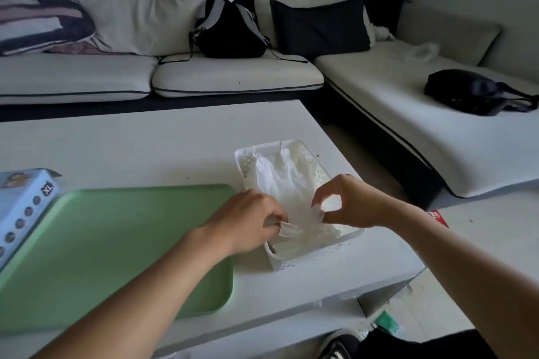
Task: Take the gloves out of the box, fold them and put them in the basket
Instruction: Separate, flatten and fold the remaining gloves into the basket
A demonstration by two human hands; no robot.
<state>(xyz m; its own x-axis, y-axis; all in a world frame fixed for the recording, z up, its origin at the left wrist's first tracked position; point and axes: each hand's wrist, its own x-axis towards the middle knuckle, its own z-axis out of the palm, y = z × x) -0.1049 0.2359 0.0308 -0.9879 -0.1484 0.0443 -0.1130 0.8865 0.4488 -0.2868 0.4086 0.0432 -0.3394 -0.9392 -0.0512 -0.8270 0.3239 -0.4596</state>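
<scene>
Setting a folded glove into the basket

I have both hands over the white basket [297, 259]: my left hand [248, 218] pinches the near edge of the thin glove [297, 230], my right hand [347, 201] pinches its other side, fingers clamped on it. I'd lower it flat onto the gloves already inside, keeping the fold tucked, before letting go. The box [23, 207] sits far left beside the green tray [116, 242].

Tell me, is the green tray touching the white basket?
Apart. The head view shows a bare strip of white table between the green tray and the white basket at the near corner; farther back the left hand hides that gap.
</scene>
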